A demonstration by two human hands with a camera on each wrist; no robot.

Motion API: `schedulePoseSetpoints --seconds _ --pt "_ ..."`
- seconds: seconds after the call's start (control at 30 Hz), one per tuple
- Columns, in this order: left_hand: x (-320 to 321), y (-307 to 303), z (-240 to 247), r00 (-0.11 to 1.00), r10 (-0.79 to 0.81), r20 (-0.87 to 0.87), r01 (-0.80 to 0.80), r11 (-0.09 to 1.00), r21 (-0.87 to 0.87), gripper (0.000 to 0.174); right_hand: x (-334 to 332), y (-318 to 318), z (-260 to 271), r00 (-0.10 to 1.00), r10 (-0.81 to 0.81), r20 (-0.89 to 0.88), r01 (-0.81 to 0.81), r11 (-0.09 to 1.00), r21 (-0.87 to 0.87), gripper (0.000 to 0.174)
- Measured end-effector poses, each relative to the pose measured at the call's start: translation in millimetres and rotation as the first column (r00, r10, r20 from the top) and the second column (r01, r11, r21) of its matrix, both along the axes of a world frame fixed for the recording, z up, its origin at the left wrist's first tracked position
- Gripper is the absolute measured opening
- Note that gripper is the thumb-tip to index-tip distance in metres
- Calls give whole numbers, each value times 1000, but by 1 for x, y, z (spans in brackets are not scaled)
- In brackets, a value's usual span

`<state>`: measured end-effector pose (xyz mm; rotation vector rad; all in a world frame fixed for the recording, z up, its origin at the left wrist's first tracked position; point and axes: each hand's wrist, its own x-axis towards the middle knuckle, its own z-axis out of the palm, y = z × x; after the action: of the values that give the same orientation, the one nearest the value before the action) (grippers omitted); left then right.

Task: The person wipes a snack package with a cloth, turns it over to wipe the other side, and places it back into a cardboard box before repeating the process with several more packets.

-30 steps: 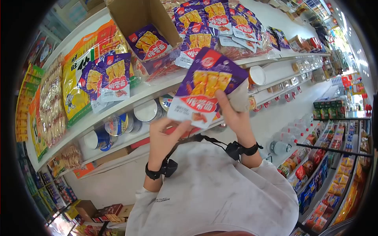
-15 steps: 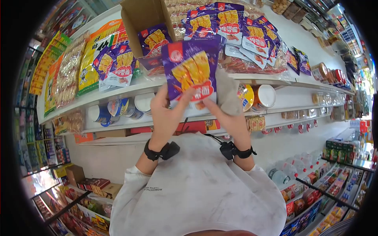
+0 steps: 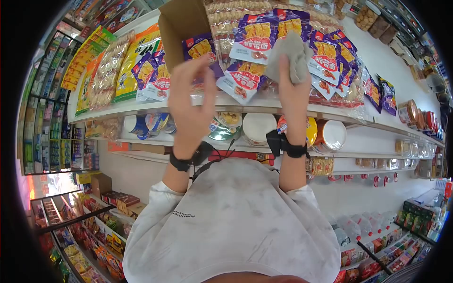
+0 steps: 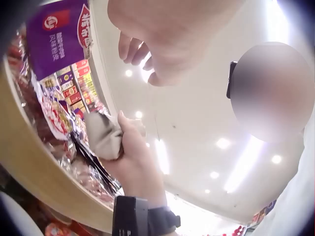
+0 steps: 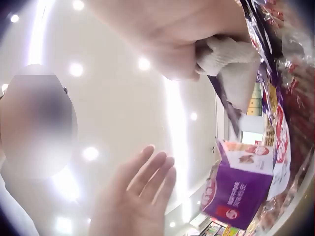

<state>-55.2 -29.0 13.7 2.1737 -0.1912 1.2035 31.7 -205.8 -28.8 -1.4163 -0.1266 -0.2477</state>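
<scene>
My right hand (image 3: 293, 96) holds a crumpled grey cloth (image 3: 289, 59), which hangs over the pile of purple snack packets (image 3: 255, 37) on the shelf. In the left wrist view the thumb lies along the cloth (image 4: 104, 136). My left hand (image 3: 191, 104), slightly blurred, is raised in front of the open cardboard box (image 3: 184, 28) and holds nothing. Its fingers look loosely extended in the right wrist view. One purple packet (image 3: 200, 47) stands inside the box, partly behind the left fingers. The box's printed purple front (image 5: 241, 191) shows in the right wrist view.
Yellow snack bags (image 3: 134, 66) and two purple packets lie left of the box. Two dark packets (image 3: 387, 94) and lidded jars (image 3: 410, 113) are on the right. Instant noodle tubs (image 3: 259, 127) fill the shelf below the white shelf edge (image 3: 226, 108).
The purple packet held between both hands has left them, and more packets show in the pile. Both hands moved apart and up towards the shelf; the grey cloth stays in the right hand.
</scene>
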Motion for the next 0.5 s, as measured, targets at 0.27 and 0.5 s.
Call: schedulePoseSetpoints --seconds 0.27,0.5 --pt "59 84 23 955 68 -289 55 917 396 34 -40 -11 -6 998 -16 59 16 1000 -1 36" --pt "124 108 5 649 143 -747 427 745 513 57 -74 -8 -5 999 -38 20 38 998 -42 34"
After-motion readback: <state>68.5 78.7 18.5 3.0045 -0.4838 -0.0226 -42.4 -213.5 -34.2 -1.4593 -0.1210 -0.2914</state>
